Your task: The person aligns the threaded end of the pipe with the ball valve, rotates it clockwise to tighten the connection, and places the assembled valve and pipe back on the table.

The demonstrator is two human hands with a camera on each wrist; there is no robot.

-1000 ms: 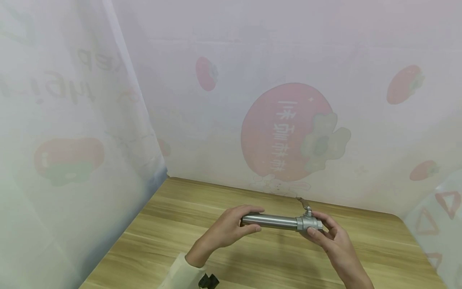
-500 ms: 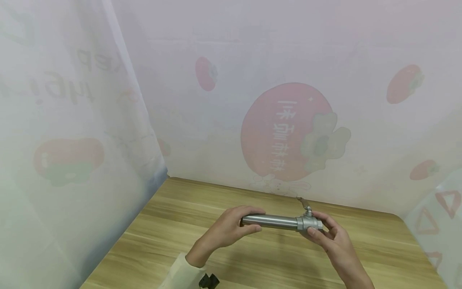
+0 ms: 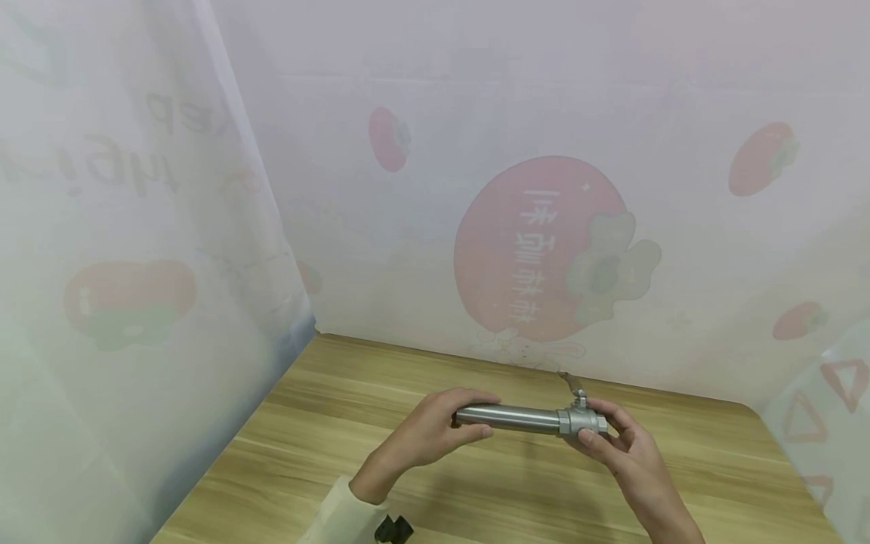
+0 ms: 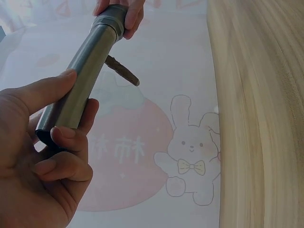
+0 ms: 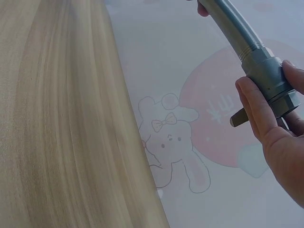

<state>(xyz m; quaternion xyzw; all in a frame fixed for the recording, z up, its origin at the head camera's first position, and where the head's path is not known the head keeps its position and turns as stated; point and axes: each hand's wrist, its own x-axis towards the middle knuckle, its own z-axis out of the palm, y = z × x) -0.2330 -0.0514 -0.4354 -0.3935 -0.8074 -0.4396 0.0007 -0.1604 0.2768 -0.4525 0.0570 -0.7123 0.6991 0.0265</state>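
Note:
A shiny metal pipe (image 3: 510, 416) is joined to a ball valve (image 3: 580, 420) at its right end, and both are held level above the table. My left hand (image 3: 424, 429) grips the pipe's free end; in the left wrist view, thumb and fingers of that hand (image 4: 42, 142) wrap the pipe (image 4: 78, 83). On the valve body, my right hand (image 3: 628, 453) pinches with thumb and fingers. The valve's lever handle (image 3: 572, 383) points away toward the back curtain. Threads show at the joint between pipe and valve (image 5: 267, 76) in the right wrist view.
Under the hands lies a wood-grain table (image 3: 326, 446). A pale curtain (image 3: 381, 242) printed with persimmons and rabbits hangs behind its far edge. Another curtain (image 3: 136, 227) hangs along the left side. A small black object (image 3: 393, 529) sits by the left sleeve.

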